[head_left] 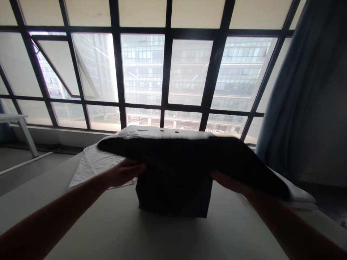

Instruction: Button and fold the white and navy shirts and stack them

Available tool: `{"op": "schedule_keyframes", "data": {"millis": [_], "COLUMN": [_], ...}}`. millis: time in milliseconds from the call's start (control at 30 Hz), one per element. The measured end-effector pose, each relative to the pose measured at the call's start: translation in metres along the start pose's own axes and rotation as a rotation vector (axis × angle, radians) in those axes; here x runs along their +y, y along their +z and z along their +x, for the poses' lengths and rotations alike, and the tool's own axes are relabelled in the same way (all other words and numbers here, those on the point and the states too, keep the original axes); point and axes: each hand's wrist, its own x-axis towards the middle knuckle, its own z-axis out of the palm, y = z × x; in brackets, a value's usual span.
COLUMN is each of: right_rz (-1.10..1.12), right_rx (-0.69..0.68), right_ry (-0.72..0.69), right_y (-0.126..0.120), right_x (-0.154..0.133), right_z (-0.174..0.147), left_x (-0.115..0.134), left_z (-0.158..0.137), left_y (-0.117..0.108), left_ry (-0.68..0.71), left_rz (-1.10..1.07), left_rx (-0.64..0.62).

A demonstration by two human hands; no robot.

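Observation:
A black shirt (175, 180) is held up over the table in front of me, its lower part hanging down and sleeve-like parts spreading to both sides. My left hand (127, 170) is closed on its left side, the fingertips partly behind the cloth. On the other side my right hand (229, 182) grips the cloth, most of its fingers hidden underneath. Motion blurs the upper edge of the shirt, and its dark surface shows little detail.
Behind the shirt a white garment (93, 168) lies spread on the pale table (108, 224). White folded cloth (303, 196) is stacked at the right edge. A blue curtain (292, 94) hangs at right, beside large windows (142, 68). Another white table (27, 139) stands far left.

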Motion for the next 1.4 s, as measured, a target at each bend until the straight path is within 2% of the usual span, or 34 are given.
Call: {"op": "schedule_keyframes", "data": {"millis": [33, 133, 233, 267, 367, 467, 633, 767, 800, 833, 933, 1000, 1167, 1300, 1400], "right_rz": [0.024, 0.082, 0.022, -0.012, -0.107, -0.16, -0.119, 0.08, 0.128, 0.145, 0.044, -0.037, -0.279, -0.457, -0.598], "right_rx": [0.069, 0.094, 0.154, 0.176, 0.262, 0.378, 0.557, 0.505, 0.483, 0.469, 0.49, 0.524, 0.62, 0.668, 0.707], "right_ry": [0.015, 0.194, 0.504, 0.582, 0.695, 0.691, 0.525, 0.246, 0.219, 0.243, 0.46, 0.528, 0.54, 0.515, 0.486], "right_y": [-0.008, -0.026, -0.032, -0.032, -0.032, -0.031, -0.027, -0.025, -0.025, -0.025, -0.027, -0.028, -0.033, -0.036, -0.029], "right_x": [0.008, 0.038, 0.078, 0.091, 0.123, 0.138, 0.134, 0.13, 0.131, 0.133, 0.144, 0.151, 0.159, 0.153, 0.142], "right_z": [0.011, 0.043, 0.065, 0.07, 0.083, 0.097, 0.117, 0.12, 0.119, 0.119, 0.122, 0.128, 0.148, 0.154, 0.142], "left_x": [-0.002, -0.021, -0.061, -0.076, -0.109, -0.12, -0.117, -0.115, -0.116, -0.118, -0.124, -0.126, -0.124, -0.12, -0.112], "left_z": [0.016, 0.055, 0.078, 0.083, 0.102, 0.126, 0.158, 0.161, 0.159, 0.158, 0.156, 0.16, 0.181, 0.188, 0.179], "left_y": [-0.001, 0.001, -0.004, -0.007, -0.02, -0.026, -0.023, -0.021, -0.021, -0.021, -0.023, -0.023, -0.02, -0.02, -0.023], "left_ry": [-0.008, -0.099, -0.384, -0.484, -0.62, -0.632, -0.521, -0.392, -0.379, -0.385, -0.481, -0.539, -0.517, -0.494, -0.47], "left_rz": [-0.082, -0.214, -0.098, -0.051, 0.017, 0.073, 0.056, -0.086, -0.116, -0.136, -0.157, -0.087, 0.187, 0.34, 0.503], "left_rx": [-0.014, -0.023, -0.065, -0.032, 0.084, 0.13, 0.284, 0.259, 0.249, 0.239, 0.189, 0.201, 0.377, 0.392, 0.365]}}
